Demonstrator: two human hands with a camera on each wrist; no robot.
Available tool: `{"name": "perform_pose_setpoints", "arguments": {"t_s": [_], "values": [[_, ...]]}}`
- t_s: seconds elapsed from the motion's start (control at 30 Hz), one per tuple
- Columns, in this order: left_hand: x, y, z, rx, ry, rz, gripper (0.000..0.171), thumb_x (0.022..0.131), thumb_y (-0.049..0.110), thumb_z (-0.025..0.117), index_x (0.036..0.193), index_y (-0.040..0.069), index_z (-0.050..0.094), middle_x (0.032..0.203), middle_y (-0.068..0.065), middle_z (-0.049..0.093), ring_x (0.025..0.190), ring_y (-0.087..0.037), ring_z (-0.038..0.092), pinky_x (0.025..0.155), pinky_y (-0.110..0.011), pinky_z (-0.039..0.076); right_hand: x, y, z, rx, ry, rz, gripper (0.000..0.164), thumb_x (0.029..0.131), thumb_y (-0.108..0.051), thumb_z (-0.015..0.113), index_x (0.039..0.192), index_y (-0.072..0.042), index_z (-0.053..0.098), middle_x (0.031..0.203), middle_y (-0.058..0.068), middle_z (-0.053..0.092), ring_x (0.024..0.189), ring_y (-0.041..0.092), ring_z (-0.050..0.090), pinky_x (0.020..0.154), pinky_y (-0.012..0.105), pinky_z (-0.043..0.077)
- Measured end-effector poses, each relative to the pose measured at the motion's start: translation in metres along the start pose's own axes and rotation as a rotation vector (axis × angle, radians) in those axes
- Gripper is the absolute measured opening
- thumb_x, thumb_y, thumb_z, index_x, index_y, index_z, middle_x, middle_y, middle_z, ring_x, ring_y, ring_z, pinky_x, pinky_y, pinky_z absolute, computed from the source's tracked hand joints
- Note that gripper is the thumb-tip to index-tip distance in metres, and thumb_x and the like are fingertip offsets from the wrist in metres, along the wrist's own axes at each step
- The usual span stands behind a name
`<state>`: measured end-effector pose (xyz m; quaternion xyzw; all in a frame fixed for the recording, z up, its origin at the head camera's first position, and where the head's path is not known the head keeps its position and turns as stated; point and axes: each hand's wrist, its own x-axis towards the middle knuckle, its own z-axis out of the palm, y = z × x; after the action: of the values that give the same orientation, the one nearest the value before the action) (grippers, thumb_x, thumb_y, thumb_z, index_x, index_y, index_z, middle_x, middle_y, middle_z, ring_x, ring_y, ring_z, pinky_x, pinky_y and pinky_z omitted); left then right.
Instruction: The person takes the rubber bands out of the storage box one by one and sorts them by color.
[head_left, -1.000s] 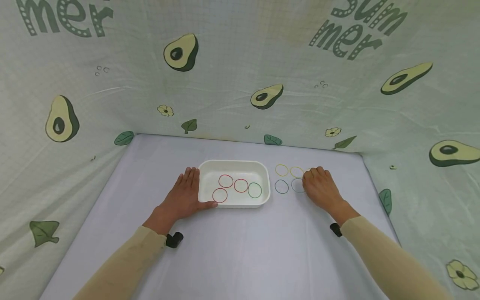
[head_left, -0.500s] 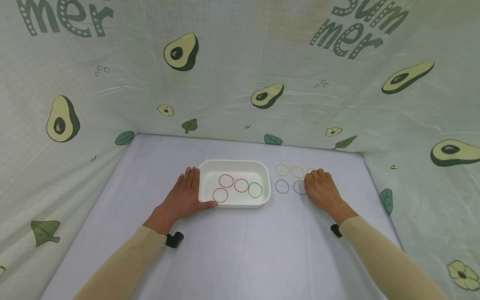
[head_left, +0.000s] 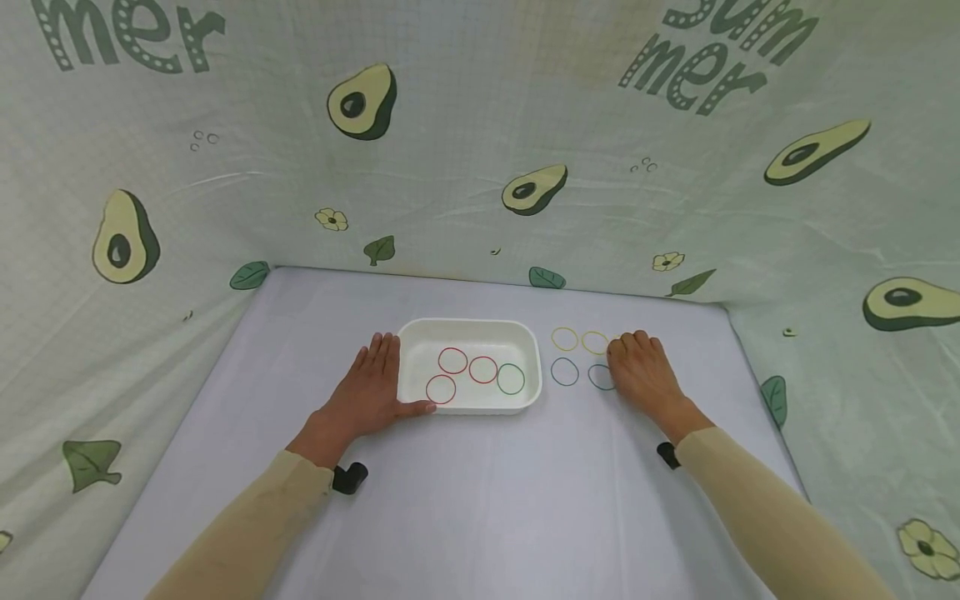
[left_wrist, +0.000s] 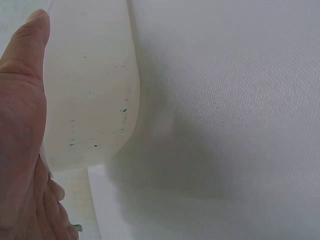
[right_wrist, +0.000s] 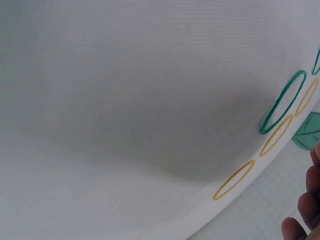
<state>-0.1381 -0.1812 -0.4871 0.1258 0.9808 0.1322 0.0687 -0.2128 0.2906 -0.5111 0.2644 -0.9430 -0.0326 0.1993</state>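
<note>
Tabletop (head_left: pixel 480 492), ring (head_left: pixel 589 375) partly behind right hand (head_left: pixel 645 375)

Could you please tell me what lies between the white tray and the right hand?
In the head view, two yellow rings and, nearer the person, two green rings lie on the white surface between the tray and the right hand.

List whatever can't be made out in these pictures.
Head view: fingertips of the right hand, hidden beneath it.
Head view: rightmost yellow ring, mostly covered by that hand.
Left wrist view: inside of the white tray, hidden by its wall; left hand, cut by the left edge.
Right wrist view: one green ring, cut by the right edge.
</note>
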Motion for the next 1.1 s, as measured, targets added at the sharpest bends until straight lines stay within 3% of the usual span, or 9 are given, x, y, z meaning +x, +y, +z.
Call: {"name": "perform_pose_setpoints", "arguments": {"t_s": [0.2,0.47,0.7,0.93,1.1], "values": [[0.001,-0.001,0.001,0.01,0.002,-0.001,0.131,0.089,0.077,0.067,0.163,-0.013,0.007,0.173,-0.032,0.012,0.162,-0.047,0.007,0.131,-0.059,0.014,0.021,-0.012,-0.008,-0.003,-0.001,0.003,0.012,0.104,-0.011,0.063,0.101,0.001,0.064,0.09,0.015,0.059,0.091,0.037,0.053,0.075,0.047,0.044],[0.001,0.001,0.0,0.008,-0.005,-0.012,0.132,0.088,0.077,0.067,0.164,-0.013,0.007,0.173,-0.032,0.011,0.162,-0.047,0.006,0.132,-0.059,0.013,0.063,-0.05,-0.024,0.013,-0.031,-0.034,0.014,0.107,-0.015,0.062,0.107,-0.002,0.066,0.099,0.014,0.063,0.101,0.035,0.053,0.083,0.047,0.047],[0.001,0.001,0.0,0.007,-0.003,-0.014,0.131,0.089,0.077,0.067,0.164,-0.013,0.007,0.173,-0.032,0.011,0.162,-0.047,0.007,0.132,-0.059,0.014,0.091,-0.087,-0.031,-0.02,-0.031,-0.192,0.014,0.107,-0.017,0.063,0.105,-0.004,0.067,0.102,0.011,0.065,0.1,0.031,0.055,0.088,0.044,0.049],[0.0,0.001,-0.001,0.001,-0.002,-0.012,0.131,0.088,0.076,0.068,0.163,-0.014,0.008,0.172,-0.033,0.012,0.162,-0.047,0.007,0.131,-0.06,0.014,0.104,-0.109,-0.023,-0.048,0.011,-0.4,0.016,0.107,-0.014,0.06,0.094,-0.006,0.061,0.095,0.008,0.061,0.092,0.027,0.054,0.085,0.04,0.049],[0.001,0.0,0.001,0.008,-0.001,-0.005,0.132,0.088,0.079,0.066,0.163,-0.013,0.008,0.172,-0.032,0.012,0.162,-0.047,0.007,0.132,-0.059,0.014,0.106,-0.116,-0.017,-0.059,-0.008,-0.452,0.014,0.108,-0.015,0.059,0.096,-0.007,0.061,0.096,0.007,0.062,0.093,0.026,0.054,0.087,0.039,0.049]]}}
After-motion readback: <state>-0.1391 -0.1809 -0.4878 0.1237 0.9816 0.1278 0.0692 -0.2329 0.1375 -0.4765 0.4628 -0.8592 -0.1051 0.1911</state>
